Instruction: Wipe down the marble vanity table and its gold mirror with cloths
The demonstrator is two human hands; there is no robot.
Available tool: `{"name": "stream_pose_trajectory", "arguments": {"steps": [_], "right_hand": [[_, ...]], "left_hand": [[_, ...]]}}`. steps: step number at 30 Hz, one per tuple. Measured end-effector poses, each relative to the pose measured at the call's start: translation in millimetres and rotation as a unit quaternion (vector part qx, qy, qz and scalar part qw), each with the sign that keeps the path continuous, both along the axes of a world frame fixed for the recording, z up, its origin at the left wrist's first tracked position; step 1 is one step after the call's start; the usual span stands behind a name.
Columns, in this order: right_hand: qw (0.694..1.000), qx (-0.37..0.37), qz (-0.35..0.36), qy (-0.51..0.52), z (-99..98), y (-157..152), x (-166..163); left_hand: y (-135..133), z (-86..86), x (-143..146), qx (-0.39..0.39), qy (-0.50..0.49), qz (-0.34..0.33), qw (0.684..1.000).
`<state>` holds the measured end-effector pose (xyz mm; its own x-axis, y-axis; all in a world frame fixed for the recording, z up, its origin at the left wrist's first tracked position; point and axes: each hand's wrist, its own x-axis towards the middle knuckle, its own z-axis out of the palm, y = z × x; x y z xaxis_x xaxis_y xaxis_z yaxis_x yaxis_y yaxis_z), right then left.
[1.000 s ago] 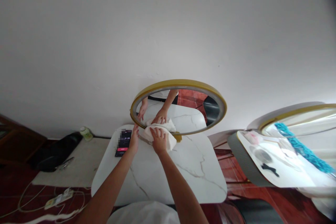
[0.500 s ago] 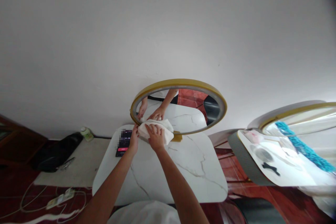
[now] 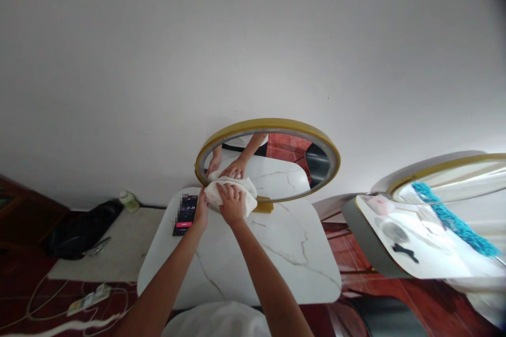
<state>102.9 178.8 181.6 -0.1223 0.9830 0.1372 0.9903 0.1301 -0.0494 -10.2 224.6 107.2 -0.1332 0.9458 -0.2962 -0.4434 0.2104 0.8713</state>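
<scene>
A round mirror (image 3: 276, 172) with a gold frame stands tilted at the back of a white marbled table. Against the lower left of its glass is a bunched white cloth (image 3: 250, 201). My right hand (image 3: 232, 207) presses on the cloth, fingers bent over it. At the mirror's lower left edge, my left hand (image 3: 201, 210) grips the frame, its fingertips partly hidden beside the cloth. Both hands and the cloth appear reflected in the glass.
A phone (image 3: 185, 215) with a lit screen lies left of my left hand. To the right stands a second table (image 3: 427, 263) with another gold-framed mirror (image 3: 446, 166). A black bag (image 3: 85, 231), a bottle (image 3: 128, 201) and a power strip (image 3: 89, 299) are on the left.
My right hand and the cloth have shifted slightly left along the glass. My left hand stays at the mirror's edge.
</scene>
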Motion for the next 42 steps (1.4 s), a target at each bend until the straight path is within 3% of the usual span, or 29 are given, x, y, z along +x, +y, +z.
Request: {"name": "stream_pose_trajectory", "arguments": {"steps": [5,15,24,27,34,42], "right_hand": [[0.999,0.031,0.000,0.022,6.2,2,-6],[0.996,-0.047,-0.077,0.001,-33.2,-19,35],[0.996,0.079,-0.018,0.045,17.8,-3,8],[0.996,0.067,-0.023,0.045,13.9,0,3],[0.999,0.000,-0.031,0.025,-23.5,-7,6],[0.988,0.128,-0.059,0.062,8.2,-4,10]], "left_hand": [[4,-2.4,-3,-0.003,0.001,0.001,1.000],[0,1.9,-7,-0.019,0.016,-0.008,1.000],[-2,3.1,-3,-0.012,0.012,0.000,1.000],[-2,5.8,-3,-0.010,0.010,0.001,1.000],[0,15.9,-5,-0.006,-0.006,0.000,1.000],[-2,10.8,-6,-0.024,-0.002,0.011,1.000]]}}
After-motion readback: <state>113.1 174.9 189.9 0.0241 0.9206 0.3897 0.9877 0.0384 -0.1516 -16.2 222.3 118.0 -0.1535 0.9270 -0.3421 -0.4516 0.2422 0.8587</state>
